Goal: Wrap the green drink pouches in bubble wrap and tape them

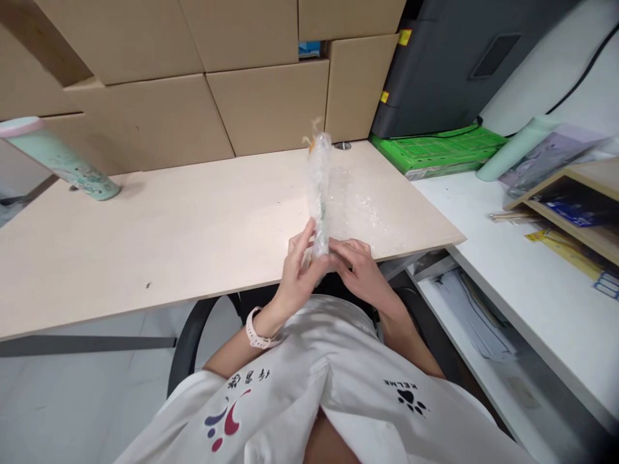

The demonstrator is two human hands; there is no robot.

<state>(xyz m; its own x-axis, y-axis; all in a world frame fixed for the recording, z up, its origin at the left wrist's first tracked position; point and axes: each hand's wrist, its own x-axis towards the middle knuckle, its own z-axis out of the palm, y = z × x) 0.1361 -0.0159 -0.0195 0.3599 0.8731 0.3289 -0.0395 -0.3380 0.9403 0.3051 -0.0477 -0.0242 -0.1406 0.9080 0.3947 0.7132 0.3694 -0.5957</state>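
A long roll of clear bubble wrap (320, 187) stands upright at the near edge of the light wooden desk (169, 225), with something pale orange showing at its top end. My left hand (297, 274), with a pink watch on the wrist, grips the roll's lower end from the left, fingers curled round it. From the right, my right hand (360, 267) pinches the same lower end. A loose sheet of bubble wrap (360, 209) lies flat on the desk just right of the roll.
A mint green bottle (60, 160) lies tilted at the desk's far left. Cardboard boxes (232, 71) line the back. A black machine (449, 64) on a green tray (438, 149) stands at the back right. A white side table (532, 283) holds a wooden shelf and papers.
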